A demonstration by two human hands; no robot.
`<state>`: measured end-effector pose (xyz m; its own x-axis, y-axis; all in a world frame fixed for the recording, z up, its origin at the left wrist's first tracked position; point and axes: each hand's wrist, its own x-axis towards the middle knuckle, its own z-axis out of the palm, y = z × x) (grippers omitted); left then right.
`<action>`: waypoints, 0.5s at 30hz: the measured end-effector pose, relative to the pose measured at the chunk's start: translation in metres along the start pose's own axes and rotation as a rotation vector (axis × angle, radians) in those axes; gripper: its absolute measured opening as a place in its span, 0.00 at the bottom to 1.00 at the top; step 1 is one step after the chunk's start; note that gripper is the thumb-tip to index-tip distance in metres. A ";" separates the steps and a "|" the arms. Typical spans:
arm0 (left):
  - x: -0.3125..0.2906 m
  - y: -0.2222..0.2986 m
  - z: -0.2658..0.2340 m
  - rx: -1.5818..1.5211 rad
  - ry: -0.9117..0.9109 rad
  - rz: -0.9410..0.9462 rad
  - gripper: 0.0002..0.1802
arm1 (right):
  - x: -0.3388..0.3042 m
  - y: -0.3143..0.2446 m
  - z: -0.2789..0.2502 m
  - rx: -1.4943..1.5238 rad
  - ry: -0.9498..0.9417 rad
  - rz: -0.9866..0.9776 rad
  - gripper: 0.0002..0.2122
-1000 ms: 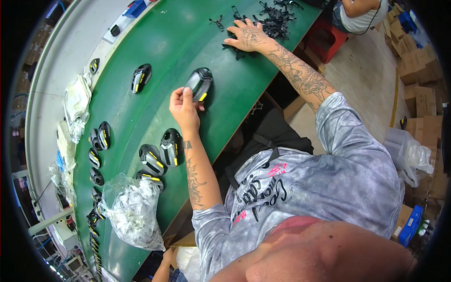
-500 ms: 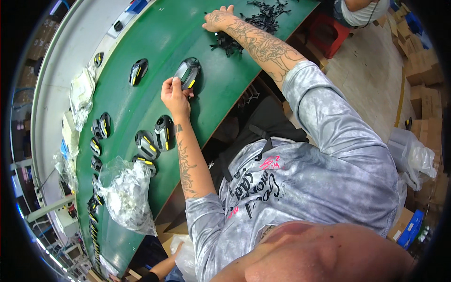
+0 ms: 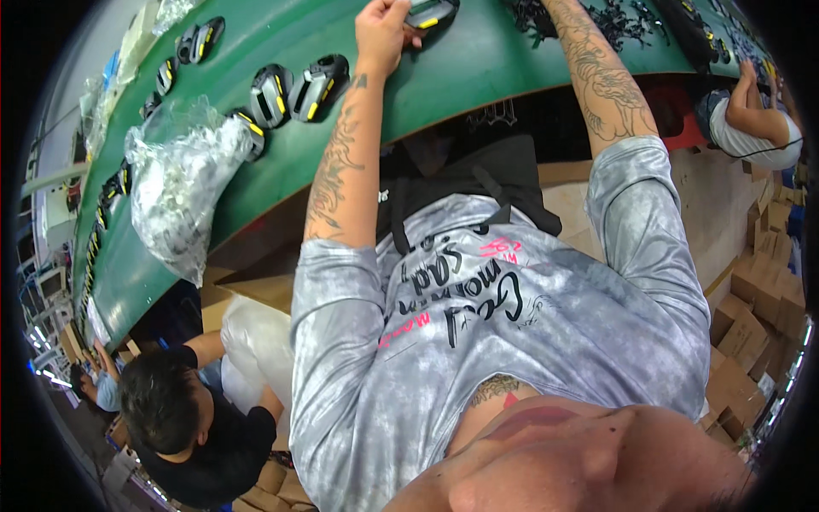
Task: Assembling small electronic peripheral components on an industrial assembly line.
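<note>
Near the top edge, my left hand (image 3: 384, 34) is closed with thumb and fingers at the side of a black-and-grey plastic housing with a yellow strip (image 3: 435, 14). The view's edge cuts off part of that housing. My right forearm (image 3: 601, 81) reaches up over the bench, and its hand lies beyond the top edge, out of view. Close to the right wrist lies a loose pile of small black parts (image 3: 616, 24). Left of my left forearm, two similar housings, one (image 3: 319, 88) and another (image 3: 271, 96), rest on the green bench (image 3: 486, 64).
A clear plastic bag of pale contents (image 3: 183, 183) hangs over the bench's near edge. More housings (image 3: 200, 40) line the far side. Co-workers sit at left (image 3: 200, 410) and right (image 3: 755, 119). Cardboard boxes (image 3: 738, 337) stand behind at right.
My view has swung, so the bench sits higher and more co-workers show. My right hand has left the picture. The left hand stays at the same housing.
</note>
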<state>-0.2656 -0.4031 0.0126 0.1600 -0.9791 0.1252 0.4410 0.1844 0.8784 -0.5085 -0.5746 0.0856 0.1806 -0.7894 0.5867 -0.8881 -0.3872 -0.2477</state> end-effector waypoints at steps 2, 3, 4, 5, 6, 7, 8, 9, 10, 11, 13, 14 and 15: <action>0.001 -0.001 -0.018 0.059 0.040 -0.020 0.10 | 0.005 -0.016 -0.013 0.141 -0.056 0.057 0.07; -0.001 -0.006 -0.010 0.058 0.079 -0.017 0.10 | 0.001 -0.011 -0.017 0.424 -0.044 0.082 0.08; 0.004 -0.006 -0.002 0.060 0.045 -0.029 0.10 | 0.005 0.001 -0.031 0.684 -0.001 0.092 0.09; 0.000 -0.005 -0.003 0.091 0.067 -0.045 0.10 | -0.004 -0.003 -0.036 0.689 -0.015 0.102 0.09; -0.013 0.003 -0.021 0.127 0.133 -0.047 0.10 | -0.019 -0.031 -0.040 0.984 -0.089 0.199 0.11; -0.018 0.004 -0.027 0.129 0.147 -0.042 0.10 | -0.029 -0.039 -0.049 1.254 -0.134 0.309 0.13; -0.025 0.006 -0.037 0.097 0.165 -0.016 0.09 | -0.040 -0.052 -0.055 1.269 -0.154 0.300 0.13; -0.012 0.001 -0.016 0.011 0.093 0.006 0.09 | -0.049 -0.022 -0.080 1.381 -0.178 0.358 0.15; -0.009 0.001 -0.014 0.012 0.085 0.007 0.09 | -0.063 -0.012 -0.087 1.557 -0.248 0.427 0.17; -0.007 0.002 -0.015 -0.014 0.079 0.010 0.09 | -0.077 -0.008 -0.092 1.559 -0.245 0.425 0.17; -0.002 -0.004 0.002 0.002 0.048 -0.017 0.09 | -0.110 0.010 -0.110 1.689 -0.285 0.553 0.16; -0.004 -0.003 -0.002 0.003 0.061 -0.021 0.09 | -0.119 0.009 -0.111 1.691 -0.299 0.560 0.16; -0.005 -0.002 -0.004 0.030 0.053 -0.027 0.09 | -0.126 0.008 -0.112 1.685 -0.341 0.569 0.17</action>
<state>-0.2633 -0.3977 0.0085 0.1956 -0.9777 0.0771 0.4191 0.1544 0.8947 -0.5859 -0.4247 0.0963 0.3028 -0.9519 0.0473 0.4292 0.0919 -0.8985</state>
